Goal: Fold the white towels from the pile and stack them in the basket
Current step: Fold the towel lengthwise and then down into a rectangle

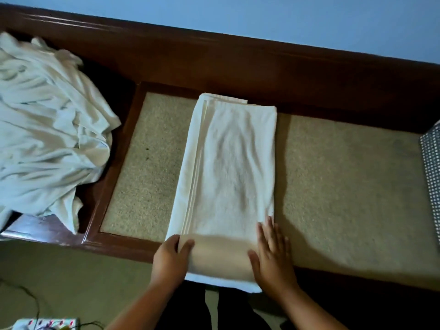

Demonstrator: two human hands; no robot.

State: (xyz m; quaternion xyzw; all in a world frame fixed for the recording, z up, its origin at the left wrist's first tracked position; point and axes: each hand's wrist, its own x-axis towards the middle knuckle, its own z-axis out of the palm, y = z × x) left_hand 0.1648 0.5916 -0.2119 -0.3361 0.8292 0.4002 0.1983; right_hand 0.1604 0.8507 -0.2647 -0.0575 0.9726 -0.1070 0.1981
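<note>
Left hand [171, 256] pinches the near left corner of the towel [228, 167]; right hand [271, 253] presses flat on its near right corner, fingers spread. Its long axis runs straight away across the desk [345, 186].

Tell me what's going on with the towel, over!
Left hand grips towel at near fold; right hand flat on its right edge. Towel a long strip on bench. Nothing between it and basket, far right.

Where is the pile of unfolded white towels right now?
The pile sits at the far left of the head view, heaped on the end of the wooden bench, left of the folded towel on the woven seat panel.
</note>
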